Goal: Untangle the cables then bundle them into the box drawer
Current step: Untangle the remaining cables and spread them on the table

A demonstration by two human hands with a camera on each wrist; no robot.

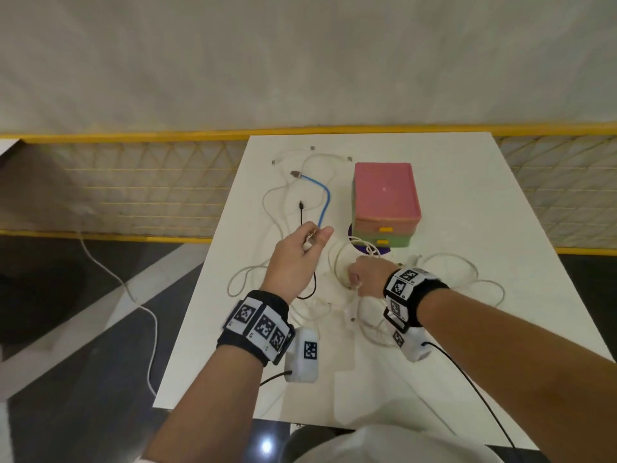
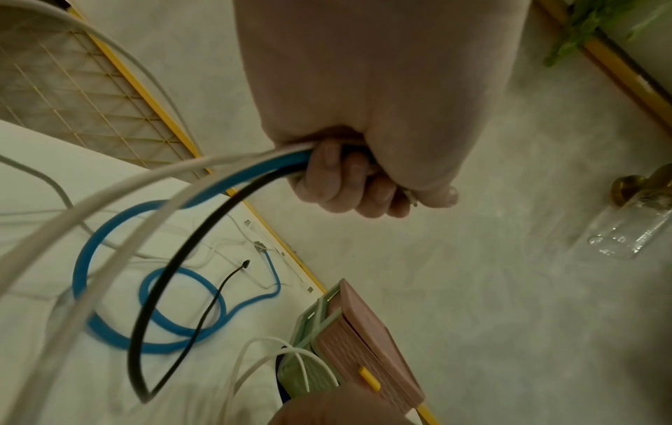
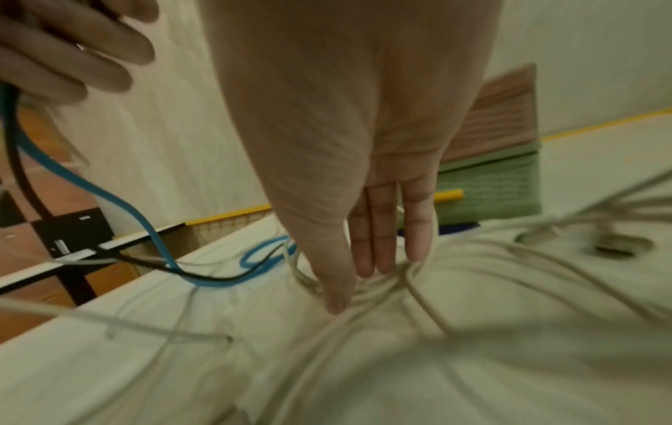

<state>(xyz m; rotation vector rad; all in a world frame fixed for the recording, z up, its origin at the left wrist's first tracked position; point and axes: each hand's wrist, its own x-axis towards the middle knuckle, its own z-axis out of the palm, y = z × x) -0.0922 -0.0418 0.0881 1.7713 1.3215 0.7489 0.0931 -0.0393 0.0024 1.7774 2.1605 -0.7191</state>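
Head view: illumination is even and moderately bright. A small specular highlight sits on the lid of the box drawer (image 1: 385,192), and a bright glare spot sits on the glossy floor (image 1: 266,446) at the bottom edge. Shadows on the table (image 1: 500,202) are soft and faint. Straight lines bow toward the frame edges. Both wrist views are dimmer, with a greenish cast. The white cables (image 3: 363,325) in the right wrist view show heavy motion blur; near cables in the left wrist view are out of focus.
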